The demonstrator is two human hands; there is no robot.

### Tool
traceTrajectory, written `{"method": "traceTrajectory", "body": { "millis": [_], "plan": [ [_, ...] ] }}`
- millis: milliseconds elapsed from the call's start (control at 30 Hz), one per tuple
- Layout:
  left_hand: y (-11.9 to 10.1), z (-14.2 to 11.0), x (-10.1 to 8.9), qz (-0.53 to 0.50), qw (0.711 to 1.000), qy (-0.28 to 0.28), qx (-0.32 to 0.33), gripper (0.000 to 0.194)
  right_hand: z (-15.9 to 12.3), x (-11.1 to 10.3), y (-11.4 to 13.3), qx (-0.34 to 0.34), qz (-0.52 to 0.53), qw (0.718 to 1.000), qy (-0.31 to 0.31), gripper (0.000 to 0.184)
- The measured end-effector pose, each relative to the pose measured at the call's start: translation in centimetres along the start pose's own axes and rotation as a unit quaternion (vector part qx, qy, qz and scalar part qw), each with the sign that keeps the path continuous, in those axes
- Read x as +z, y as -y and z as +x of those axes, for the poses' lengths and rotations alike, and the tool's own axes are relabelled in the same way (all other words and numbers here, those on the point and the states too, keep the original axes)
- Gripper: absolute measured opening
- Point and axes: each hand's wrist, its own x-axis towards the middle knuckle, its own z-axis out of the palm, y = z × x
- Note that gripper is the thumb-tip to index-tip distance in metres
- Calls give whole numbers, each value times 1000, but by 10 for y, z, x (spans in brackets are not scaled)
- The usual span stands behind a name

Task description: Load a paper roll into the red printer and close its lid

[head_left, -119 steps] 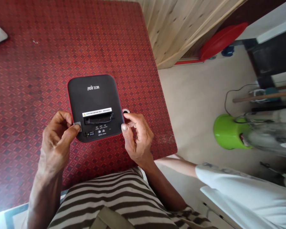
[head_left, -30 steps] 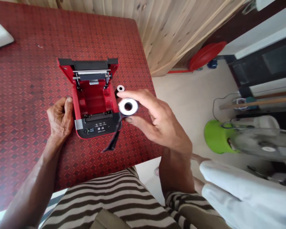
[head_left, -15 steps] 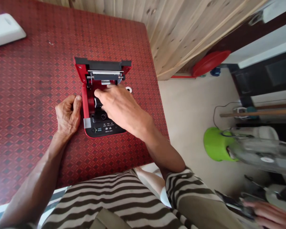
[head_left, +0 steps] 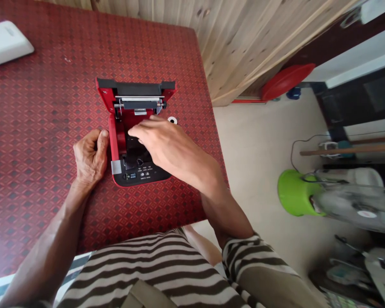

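A small red and black printer [head_left: 137, 174] stands on the red patterned table [head_left: 41, 94] with its lid [head_left: 134, 87] tilted up and back. My right hand [head_left: 168, 145] reaches into the open red compartment, fingers bent down over a dark roll [head_left: 133, 149] that lies inside. Most of the roll is hidden under the fingers. My left hand [head_left: 88, 158] rests on the table against the printer's left side, fingers curled, thumb pressed to the casing. A second small roll with a white end [head_left: 172, 120] stands on the table just right of the printer.
A white flat object [head_left: 6, 40] lies at the table's far left corner. The table's right edge runs close by the printer. On the floor to the right are a fan with a green base [head_left: 295, 192], a red basin [head_left: 285, 80] and cables.
The printer's lid went from shut to open. My right hand carried a roll from beside the printer into the compartment and now presses lower on it. The left hand has stayed at the printer's side.
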Motion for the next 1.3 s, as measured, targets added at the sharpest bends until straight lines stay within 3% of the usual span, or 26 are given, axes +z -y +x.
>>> {"method": "traceTrajectory", "body": {
  "millis": [100,200,333,500,600,833,967,1300],
  "plan": [
    [-1,0,-1,-16,1000,-6,1,50,-26,-6,3,-56,65,996,-5,28],
    [-9,-1,-8,-42,999,-33,8,43,-48,-1,6,-56,72,995,-47,23],
    [-39,-12,-23,-4,990,-98,99,34,-63,15,10,-39,44,991,-123,21],
    [-70,-36,-34,158,935,55,311,40,-71,29,10,-29,31,981,-187,25],
    [-69,-47,-33,205,904,79,367,48,-76,34,9,-28,11,976,-217,25],
    [-61,-57,-32,230,895,59,378,54,-84,45,16,-28,-104,953,-283,21],
    [-61,-59,-34,230,899,42,370,53,-87,52,22,-19,-118,939,-323,20],
    [-68,-59,-31,228,910,46,345,53,-95,62,30,5,-158,944,-289,38]
  ]
}}
